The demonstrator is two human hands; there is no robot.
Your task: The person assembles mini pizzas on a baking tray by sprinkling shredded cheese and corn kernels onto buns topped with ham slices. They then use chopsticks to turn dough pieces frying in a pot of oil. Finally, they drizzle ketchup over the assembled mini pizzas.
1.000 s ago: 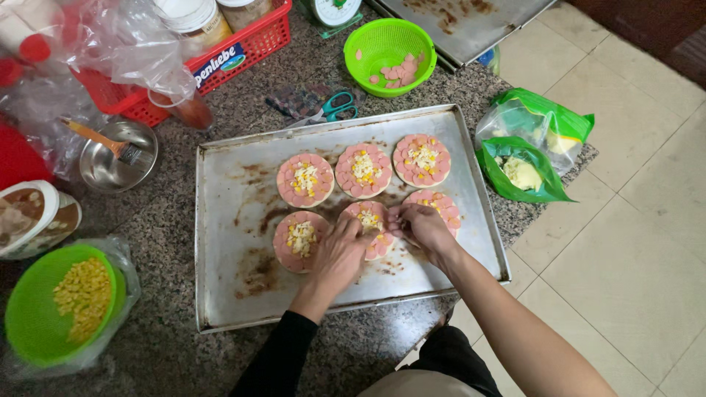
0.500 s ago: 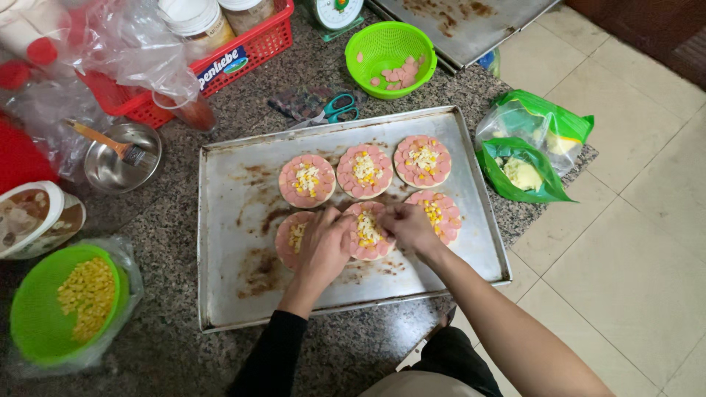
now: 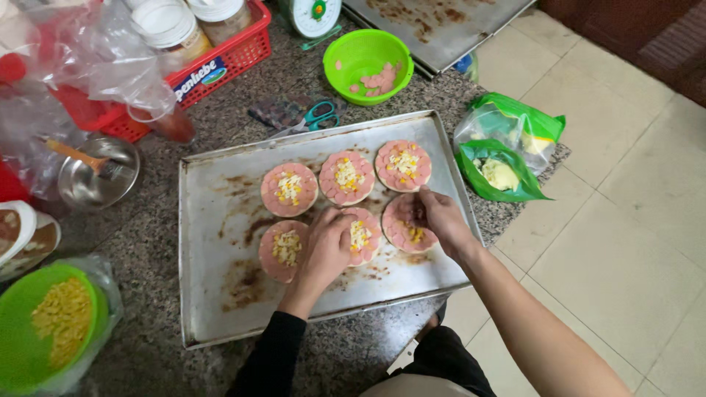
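Several small round pizzas topped with pink sausage slices and yellow corn lie in two rows on a metal baking tray [image 3: 220, 294]. My left hand [image 3: 327, 246] rests over the near middle pizza [image 3: 362, 235], fingers curled on its left edge. Just to the right, my right hand [image 3: 440, 217] touches the near right pizza [image 3: 404, 229] with its fingertips. The near left pizza [image 3: 283, 248] sits beside my left hand. In the far row lie three more pizzas [image 3: 347, 176], untouched.
A green bowl of corn [image 3: 51, 323] stands at the near left, a green bowl of sausage slices [image 3: 368, 66] behind the tray. Scissors [image 3: 312, 117], a red basket of jars [image 3: 198, 44], a metal bowl with a brush [image 3: 95, 173], and green bags [image 3: 507, 147] at the counter's right edge.
Both hands shifted slightly right along the near row: the left now sits on the middle pizza, uncovering the near left one, and the right has moved onto the right pizza.
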